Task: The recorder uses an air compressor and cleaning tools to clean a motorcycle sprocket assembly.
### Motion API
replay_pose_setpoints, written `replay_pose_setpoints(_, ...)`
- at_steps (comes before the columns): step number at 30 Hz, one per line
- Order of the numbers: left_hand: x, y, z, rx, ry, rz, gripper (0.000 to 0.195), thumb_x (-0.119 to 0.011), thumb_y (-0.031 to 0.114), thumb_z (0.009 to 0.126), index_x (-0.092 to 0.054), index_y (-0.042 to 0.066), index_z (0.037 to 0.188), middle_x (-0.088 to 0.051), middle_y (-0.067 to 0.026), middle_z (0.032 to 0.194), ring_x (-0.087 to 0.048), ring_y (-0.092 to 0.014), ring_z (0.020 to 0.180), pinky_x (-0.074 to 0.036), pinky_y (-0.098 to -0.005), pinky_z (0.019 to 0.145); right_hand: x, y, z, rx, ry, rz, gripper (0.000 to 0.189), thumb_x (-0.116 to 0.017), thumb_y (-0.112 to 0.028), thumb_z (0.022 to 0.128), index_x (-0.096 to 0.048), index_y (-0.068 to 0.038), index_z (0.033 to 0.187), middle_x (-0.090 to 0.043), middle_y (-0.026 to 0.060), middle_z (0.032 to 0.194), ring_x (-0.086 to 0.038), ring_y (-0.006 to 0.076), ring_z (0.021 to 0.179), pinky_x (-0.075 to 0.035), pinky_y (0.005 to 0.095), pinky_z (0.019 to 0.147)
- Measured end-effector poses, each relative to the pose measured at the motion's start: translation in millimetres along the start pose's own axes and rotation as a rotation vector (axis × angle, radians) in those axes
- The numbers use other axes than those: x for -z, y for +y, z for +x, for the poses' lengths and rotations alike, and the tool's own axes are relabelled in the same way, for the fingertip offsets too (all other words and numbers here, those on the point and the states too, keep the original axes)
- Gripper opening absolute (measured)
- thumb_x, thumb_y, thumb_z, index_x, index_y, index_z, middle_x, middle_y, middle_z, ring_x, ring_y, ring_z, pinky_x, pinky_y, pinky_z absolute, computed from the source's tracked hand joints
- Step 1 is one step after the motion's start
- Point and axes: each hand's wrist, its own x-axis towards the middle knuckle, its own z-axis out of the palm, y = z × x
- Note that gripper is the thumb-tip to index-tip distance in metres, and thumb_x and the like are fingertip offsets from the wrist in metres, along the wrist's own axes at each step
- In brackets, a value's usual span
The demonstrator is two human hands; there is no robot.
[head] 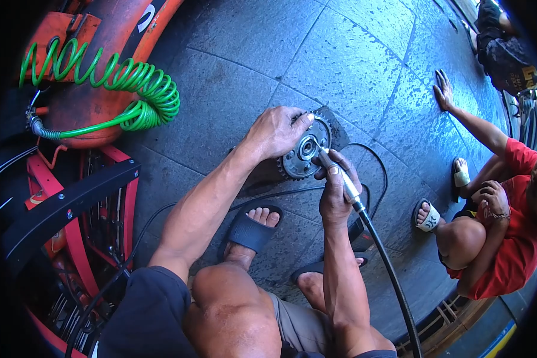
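Note:
My left hand [277, 130] grips the upper left edge of a round toothed metal gear assembly [291, 164], its thumb on the toothed rim. In my right hand [338, 183] is a silver rotary grinder handpiece [347, 180] on a black flexible shaft [387, 259]. The handpiece's thin tip points at the gear's central hub and looks close to it; whether they touch is not plain. Beneath and behind the gear is a dark block-like thing [335, 129], partly hidden by the gear and my left hand.
A coiled green air hose [150, 96] hangs by an orange tank [89, 105] at upper left, above a red and black tool rack [78, 192]. Black cables cross the tiled floor [232, 89]. A person in a red shirt [514, 223] squats at right, one hand on the floor; another person is at upper right.

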Motion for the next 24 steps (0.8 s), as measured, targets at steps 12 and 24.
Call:
replay_pose_setpoints(12,0.0,-0.8,0.9,-0.005,0.005,0.01,0.043,-0.056,0.038,0.099,-0.072,-0.001,0.112,-0.073,-0.0229,0.098,-0.072,-0.033,0.094,-0.055,-0.0421,0.081,1.5,-2.0,-0.2,-0.005,-0.048,0.011,0.035,-0.062,-0.015,0.096,-0.062,0.008,0.122,-0.07,0.0142,0.101,-0.065,0.0141,0.08,-0.054,0.0268,0.073)
replay_pose_setpoints(24,0.1,-0.5,1.1,-0.009,0.003,0.012,0.043,-0.056,0.037,0.1,-0.072,-0.001,0.113,-0.073,-0.0232,0.1,-0.072,-0.034,0.095,-0.055,-0.0421,0.082,0.9,-5.3,-0.8,-0.017,-0.095,0.014,0.033,-0.062,-0.014,0.095,-0.063,0.008,0.12,-0.07,0.0147,0.103,-0.065,0.0135,0.079,-0.053,0.0258,0.071)
